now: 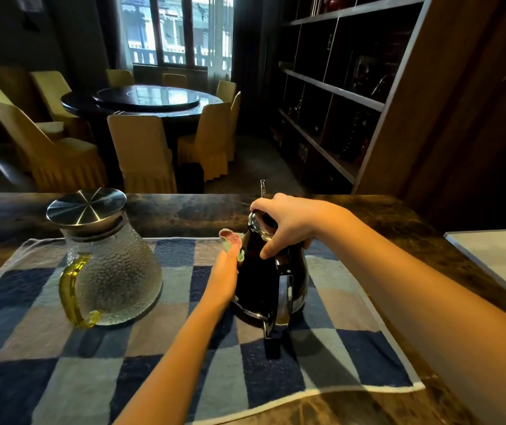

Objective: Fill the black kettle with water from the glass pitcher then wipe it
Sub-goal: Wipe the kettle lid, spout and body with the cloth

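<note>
The black kettle (261, 286) stands upright on a blue checked towel (159, 348), its handle toward me and its thin spout pointing away. My right hand (285, 225) rests on top of the kettle, fingers wrapped over the shiny lid. My left hand (224, 274) presses a small pink and green cloth (230, 239) against the kettle's left side. The glass pitcher (110, 265), textured with a yellow handle and a steel lid on, stands to the left on the same towel, apart from both hands.
The towel lies on a dark marbled counter (399, 240). A pale board or tray (503, 256) sits at the right edge. Beyond the counter are a round dining table (144, 99) with yellow chairs and dark shelving (337, 87).
</note>
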### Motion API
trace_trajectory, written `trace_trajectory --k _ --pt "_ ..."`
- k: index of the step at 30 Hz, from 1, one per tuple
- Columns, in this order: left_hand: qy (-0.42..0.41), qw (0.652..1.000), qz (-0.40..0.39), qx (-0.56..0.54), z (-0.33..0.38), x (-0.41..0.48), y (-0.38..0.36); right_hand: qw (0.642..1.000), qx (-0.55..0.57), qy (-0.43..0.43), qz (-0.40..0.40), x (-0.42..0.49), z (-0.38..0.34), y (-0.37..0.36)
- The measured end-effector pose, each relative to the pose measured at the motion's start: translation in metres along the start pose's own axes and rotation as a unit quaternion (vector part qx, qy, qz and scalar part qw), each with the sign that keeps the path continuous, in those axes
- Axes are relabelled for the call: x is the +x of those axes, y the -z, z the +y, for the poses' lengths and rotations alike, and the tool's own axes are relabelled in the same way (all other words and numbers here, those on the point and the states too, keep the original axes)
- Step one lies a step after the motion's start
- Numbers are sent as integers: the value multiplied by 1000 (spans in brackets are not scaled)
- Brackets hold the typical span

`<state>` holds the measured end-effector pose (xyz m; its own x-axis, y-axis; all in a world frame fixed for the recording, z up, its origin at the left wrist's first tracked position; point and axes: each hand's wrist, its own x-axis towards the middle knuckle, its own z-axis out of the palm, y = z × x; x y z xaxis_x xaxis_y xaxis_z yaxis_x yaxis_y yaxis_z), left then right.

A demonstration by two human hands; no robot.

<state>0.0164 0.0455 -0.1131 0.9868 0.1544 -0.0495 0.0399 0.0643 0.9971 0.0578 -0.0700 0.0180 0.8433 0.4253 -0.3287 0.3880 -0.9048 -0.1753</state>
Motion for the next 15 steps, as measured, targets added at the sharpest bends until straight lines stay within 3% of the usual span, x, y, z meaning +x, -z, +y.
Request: trace_trajectory --k 6,15 --pt "10 999 42 5 -13 -31 -7 1000 0 1 9 1 0 1" --pt "-107 992 -33 51 42 -4 -25 998 -12 13 60 0 5 -6"
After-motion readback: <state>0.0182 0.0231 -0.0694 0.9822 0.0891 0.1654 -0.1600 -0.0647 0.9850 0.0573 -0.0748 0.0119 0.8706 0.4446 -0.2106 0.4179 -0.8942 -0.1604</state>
